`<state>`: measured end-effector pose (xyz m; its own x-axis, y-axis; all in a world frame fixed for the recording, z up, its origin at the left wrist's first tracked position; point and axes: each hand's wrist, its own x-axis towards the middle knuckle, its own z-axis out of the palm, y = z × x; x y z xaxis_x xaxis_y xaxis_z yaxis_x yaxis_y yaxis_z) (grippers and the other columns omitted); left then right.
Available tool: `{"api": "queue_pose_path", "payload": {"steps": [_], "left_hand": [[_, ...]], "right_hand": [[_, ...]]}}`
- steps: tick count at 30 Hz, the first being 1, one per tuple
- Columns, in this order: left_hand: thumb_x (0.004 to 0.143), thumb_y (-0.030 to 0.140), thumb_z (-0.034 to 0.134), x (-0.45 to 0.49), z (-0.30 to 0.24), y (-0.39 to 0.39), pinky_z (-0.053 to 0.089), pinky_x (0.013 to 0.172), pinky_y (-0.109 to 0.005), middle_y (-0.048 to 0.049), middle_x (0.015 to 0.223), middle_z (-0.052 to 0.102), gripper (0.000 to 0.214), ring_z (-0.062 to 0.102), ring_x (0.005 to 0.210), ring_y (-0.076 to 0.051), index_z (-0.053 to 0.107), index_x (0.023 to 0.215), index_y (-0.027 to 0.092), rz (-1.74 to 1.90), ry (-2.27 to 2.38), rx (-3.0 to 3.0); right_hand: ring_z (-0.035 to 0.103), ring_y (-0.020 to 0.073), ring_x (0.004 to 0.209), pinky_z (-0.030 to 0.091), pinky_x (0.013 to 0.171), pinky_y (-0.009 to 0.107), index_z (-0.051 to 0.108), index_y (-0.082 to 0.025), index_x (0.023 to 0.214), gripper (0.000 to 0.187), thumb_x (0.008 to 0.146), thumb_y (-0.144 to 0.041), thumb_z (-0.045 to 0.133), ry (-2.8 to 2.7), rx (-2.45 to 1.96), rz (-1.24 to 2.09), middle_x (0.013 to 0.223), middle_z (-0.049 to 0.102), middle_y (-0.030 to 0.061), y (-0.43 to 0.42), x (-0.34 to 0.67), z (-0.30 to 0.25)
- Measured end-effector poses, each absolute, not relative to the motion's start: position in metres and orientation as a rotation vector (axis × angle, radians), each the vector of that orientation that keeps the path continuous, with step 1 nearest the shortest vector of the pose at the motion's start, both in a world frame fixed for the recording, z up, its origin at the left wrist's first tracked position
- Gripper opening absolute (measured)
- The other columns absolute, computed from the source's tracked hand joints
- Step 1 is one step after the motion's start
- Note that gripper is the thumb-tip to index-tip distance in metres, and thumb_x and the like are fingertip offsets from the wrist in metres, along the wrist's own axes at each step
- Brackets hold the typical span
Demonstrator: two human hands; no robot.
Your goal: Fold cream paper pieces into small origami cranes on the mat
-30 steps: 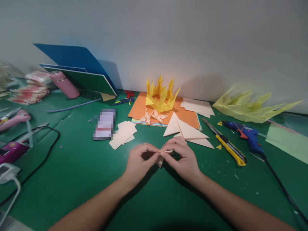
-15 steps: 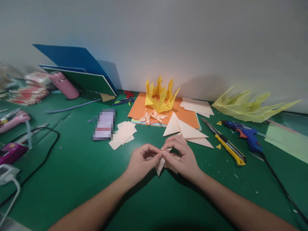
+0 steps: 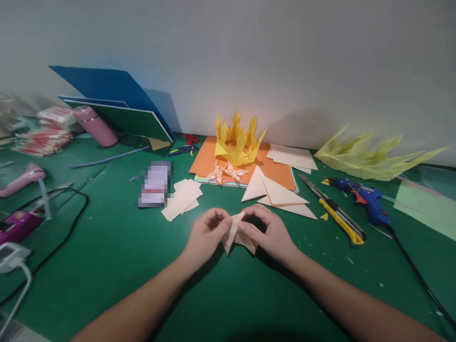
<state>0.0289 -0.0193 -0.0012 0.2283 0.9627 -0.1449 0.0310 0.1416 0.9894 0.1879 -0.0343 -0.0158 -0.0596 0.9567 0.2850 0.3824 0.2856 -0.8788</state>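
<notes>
Between my two hands is a pale peach piece of folded paper [image 3: 233,233], its pointed flaps hanging downward. My left hand [image 3: 210,235] pinches its left side between thumb and fingers. On the other side, my right hand [image 3: 269,232] grips it with the thumb on the front face and the fingers behind. Just beyond my right hand lie peach folded paper triangles [image 3: 281,190]. Some peach paper rectangles [image 3: 183,197] rest past my left hand.
A yellow paper crown [image 3: 237,147] stands on orange paper sheets [image 3: 203,156], behind small peach folded flowers [image 3: 228,172]. To the right lie a yellow utility knife [image 3: 337,213], a blue glue gun [image 3: 370,199] with its cord, and a pale yellow paper crown [image 3: 366,159]. A phone [image 3: 156,184] sits left.
My hands have spread slightly apart, and more of the folded paper's front now shows. Its top point has come out from between my fingertips.
</notes>
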Motion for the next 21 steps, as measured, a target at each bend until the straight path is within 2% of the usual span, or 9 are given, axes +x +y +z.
{"api": "queue_pose_path", "payload": {"steps": [6,12,17,19,21], "left_hand": [[0.072,0.038,0.060,0.032,-0.005,-0.020,0.031,0.045,-0.019,0.0071,0.057,0.042,0.023,0.037,0.049,-0.007,0.048,0.069,0.018,0.957,1.158,1.200],[0.077,0.037,0.057,0.031,-0.011,-0.020,0.036,0.053,-0.021,0.0050,0.066,0.045,0.020,0.041,0.056,-0.009,0.049,0.076,0.019,1.000,1.168,1.267],[0.082,0.029,0.051,0.029,-0.013,-0.020,0.038,0.059,-0.022,0.0035,0.072,0.046,0.010,0.045,0.064,-0.011,0.047,0.085,0.020,1.063,1.172,1.399],[0.084,0.025,0.048,0.028,-0.012,-0.020,0.039,0.062,-0.023,0.0029,0.073,0.048,0.004,0.047,0.066,-0.012,0.048,0.084,0.021,1.081,1.178,1.487],[0.085,0.021,0.044,0.027,-0.009,-0.021,0.040,0.066,-0.024,0.0014,0.075,0.052,0.009,0.049,0.070,-0.013,0.051,0.080,0.020,1.072,1.196,1.577]], "right_hand": [[0.057,0.0166,0.064,0.042,0.066,0.031,0.058,-0.021,0.065,0.015,0.078,-0.028,0.056,-1.685,-1.258,0.814,0.065,0.064,0.0010,-0.035,0.183,-0.017],[0.057,0.0162,0.065,0.041,0.067,0.032,0.059,-0.020,0.066,0.017,0.080,-0.028,0.054,-1.714,-1.235,0.820,0.066,0.065,0.0006,-0.036,0.181,-0.018],[0.058,0.0168,0.065,0.040,0.070,0.034,0.059,-0.021,0.066,0.018,0.081,-0.029,0.054,-1.725,-1.222,0.830,0.065,0.065,0.0000,-0.037,0.181,-0.018],[0.058,0.0171,0.067,0.040,0.071,0.034,0.059,-0.021,0.066,0.017,0.081,-0.028,0.054,-1.729,-1.217,0.841,0.066,0.065,0.0000,-0.037,0.180,-0.018],[0.059,0.0171,0.068,0.041,0.071,0.034,0.060,-0.021,0.072,0.011,0.079,-0.028,0.055,-1.700,-1.215,0.873,0.067,0.064,-0.0001,-0.038,0.179,-0.018]]}}
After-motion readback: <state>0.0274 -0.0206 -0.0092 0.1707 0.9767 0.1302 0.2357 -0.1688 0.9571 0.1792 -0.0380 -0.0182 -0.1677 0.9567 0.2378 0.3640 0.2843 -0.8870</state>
